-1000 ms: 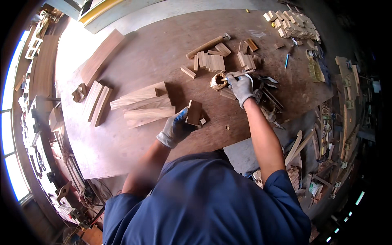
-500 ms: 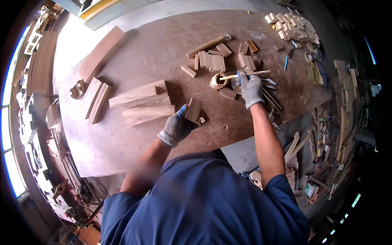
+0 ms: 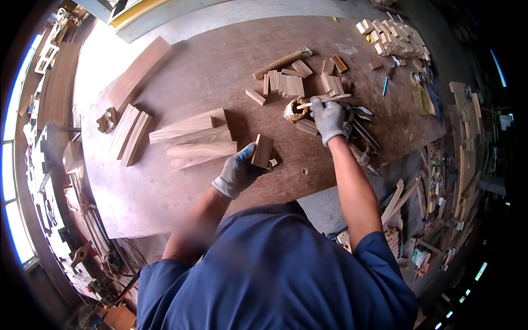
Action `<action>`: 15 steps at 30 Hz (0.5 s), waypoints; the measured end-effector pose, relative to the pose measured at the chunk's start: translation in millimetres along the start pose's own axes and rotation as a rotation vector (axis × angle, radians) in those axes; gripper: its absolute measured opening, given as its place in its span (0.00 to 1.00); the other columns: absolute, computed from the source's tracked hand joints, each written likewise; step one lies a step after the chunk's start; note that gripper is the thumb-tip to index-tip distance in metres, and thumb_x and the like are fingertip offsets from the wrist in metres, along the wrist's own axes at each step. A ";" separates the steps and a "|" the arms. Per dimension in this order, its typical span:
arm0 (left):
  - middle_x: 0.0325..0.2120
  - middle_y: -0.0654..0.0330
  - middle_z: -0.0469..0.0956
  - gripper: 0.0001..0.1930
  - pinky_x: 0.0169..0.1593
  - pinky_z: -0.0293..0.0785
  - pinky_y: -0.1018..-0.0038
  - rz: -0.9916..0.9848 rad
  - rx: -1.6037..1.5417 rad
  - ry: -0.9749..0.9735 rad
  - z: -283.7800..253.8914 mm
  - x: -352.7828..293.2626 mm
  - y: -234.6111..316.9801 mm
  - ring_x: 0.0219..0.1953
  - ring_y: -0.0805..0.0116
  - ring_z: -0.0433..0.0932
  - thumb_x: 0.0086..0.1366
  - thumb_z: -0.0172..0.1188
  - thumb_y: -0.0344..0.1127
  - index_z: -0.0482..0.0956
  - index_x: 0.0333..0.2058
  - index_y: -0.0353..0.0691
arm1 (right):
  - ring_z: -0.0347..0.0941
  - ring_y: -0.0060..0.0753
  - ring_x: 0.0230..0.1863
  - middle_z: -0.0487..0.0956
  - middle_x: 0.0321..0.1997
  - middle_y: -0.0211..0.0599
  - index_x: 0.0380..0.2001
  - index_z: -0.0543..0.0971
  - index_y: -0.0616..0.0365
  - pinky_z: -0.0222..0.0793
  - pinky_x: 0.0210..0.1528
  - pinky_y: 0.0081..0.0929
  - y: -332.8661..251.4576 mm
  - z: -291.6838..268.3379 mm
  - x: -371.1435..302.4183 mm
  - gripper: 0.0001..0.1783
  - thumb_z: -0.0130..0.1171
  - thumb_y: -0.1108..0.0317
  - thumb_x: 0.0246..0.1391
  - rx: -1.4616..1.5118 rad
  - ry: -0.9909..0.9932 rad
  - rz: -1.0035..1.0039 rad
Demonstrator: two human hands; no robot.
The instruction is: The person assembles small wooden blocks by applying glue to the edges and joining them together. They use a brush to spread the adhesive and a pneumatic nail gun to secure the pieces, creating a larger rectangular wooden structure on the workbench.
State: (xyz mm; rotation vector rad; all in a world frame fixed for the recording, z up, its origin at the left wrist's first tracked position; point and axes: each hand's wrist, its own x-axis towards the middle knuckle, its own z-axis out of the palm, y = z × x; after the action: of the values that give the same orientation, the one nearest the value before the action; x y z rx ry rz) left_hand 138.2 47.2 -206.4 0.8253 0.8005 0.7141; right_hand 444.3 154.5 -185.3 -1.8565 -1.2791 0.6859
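Observation:
My left hand (image 3: 237,171), in a grey glove with blue fingertips, grips a small brown wooden block (image 3: 263,151) above the near side of the table. My right hand (image 3: 329,120), gloved alike, is closed around a thin pale wooden stick (image 3: 339,98). The stick's left end reaches into a small crusted pot (image 3: 295,111), amber at the rim; what is inside cannot be made out. A little wooden block (image 3: 307,127) lies just below the pot. Beside my right hand, pliers and other metal tools (image 3: 364,132) lie in a heap, partly hidden by the hand.
Beyond the pot lie several short wooden blocks (image 3: 287,85) and a hammer (image 3: 280,64). Longer boards (image 3: 201,154) rest left of my left hand, with curved pieces (image 3: 135,137) farther left. Pale blocks (image 3: 393,38) are stacked at the far right, near a blue pen (image 3: 385,86).
My right hand has moved left and slightly down, bringing the stick farther over and into the pot. My left hand still holds the block, almost in place.

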 end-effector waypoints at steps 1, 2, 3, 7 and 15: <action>0.53 0.52 0.82 0.23 0.56 0.84 0.59 -0.010 -0.099 -0.015 0.1 0.9 -0.1 0.52 0.59 0.83 0.82 0.52 0.45 0.73 0.64 0.34 | 0.83 0.35 0.25 0.86 0.25 0.42 0.30 0.86 0.65 0.78 0.31 0.35 -1.9 -5.7 -0.3 0.21 0.66 0.55 0.65 0.103 0.020 0.076; 0.53 0.52 0.82 0.23 0.56 0.84 0.59 0.002 -0.109 -0.030 -0.1 1.9 -0.1 0.53 0.59 0.83 0.82 0.52 0.45 0.72 0.64 0.34 | 0.82 0.28 0.23 0.86 0.25 0.38 0.31 0.87 0.65 0.76 0.28 0.30 -3.8 -12.1 -0.2 0.19 0.66 0.56 0.66 0.205 0.039 0.151; 0.53 0.52 0.82 0.23 0.56 0.84 0.59 0.012 -0.120 -0.043 -0.2 1.9 -0.2 0.53 0.59 0.83 0.82 0.53 0.45 0.72 0.65 0.35 | 0.81 0.23 0.23 0.86 0.27 0.34 0.37 0.87 0.63 0.76 0.24 0.23 -5.4 -17.9 -2.6 0.15 0.66 0.60 0.68 0.299 0.031 0.208; 0.54 0.52 0.81 0.23 0.57 0.84 0.56 0.064 -0.162 -0.112 6.7 3.1 9.0 0.54 0.57 0.82 0.81 0.54 0.45 0.72 0.65 0.36 | 0.82 0.25 0.22 0.87 0.31 0.36 0.45 0.84 0.63 0.79 0.23 0.22 -12.7 -32.6 -5.4 0.14 0.64 0.62 0.71 0.299 0.064 0.355; 0.55 0.52 0.81 0.25 0.57 0.84 0.53 -0.125 -0.767 -0.167 8.7 9.0 15.4 0.55 0.55 0.82 0.79 0.58 0.46 0.71 0.67 0.38 | 0.82 0.27 0.21 0.87 0.32 0.38 0.45 0.83 0.66 0.80 0.21 0.23 2.9 -31.1 -11.7 0.15 0.62 0.62 0.72 0.501 0.127 0.494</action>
State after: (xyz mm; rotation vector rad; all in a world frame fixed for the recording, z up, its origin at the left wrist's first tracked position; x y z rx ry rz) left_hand 146.4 58.9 -192.6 0.1341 0.3671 0.7511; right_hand 465.9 134.1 -170.0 -1.7537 -0.4922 1.0195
